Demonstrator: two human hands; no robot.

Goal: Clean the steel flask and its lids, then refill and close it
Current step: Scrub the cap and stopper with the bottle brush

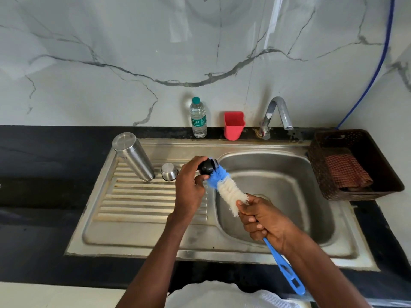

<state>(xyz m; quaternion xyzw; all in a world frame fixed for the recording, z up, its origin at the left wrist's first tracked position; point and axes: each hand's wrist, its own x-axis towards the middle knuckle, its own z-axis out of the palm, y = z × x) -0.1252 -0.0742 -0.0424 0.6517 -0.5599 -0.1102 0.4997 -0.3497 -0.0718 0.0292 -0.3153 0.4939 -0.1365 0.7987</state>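
Right hand [264, 221] grips the brush [226, 185] handle at 5 o'clock. Left hand [191, 185], fingers curled, holds the black lid [205, 166] against the blue bristles, at centre. Steel cap [169, 171] and inverted flask [133, 155] stand on the drainboard [138, 205] at 10 o'clock.

Counted: one steel flask [133, 156], one steel cap [169, 171], one black lid [205, 166], one bottle brush [231, 192], one water bottle [198, 117], one red cup [234, 125], one basket [387, 174], two hands.
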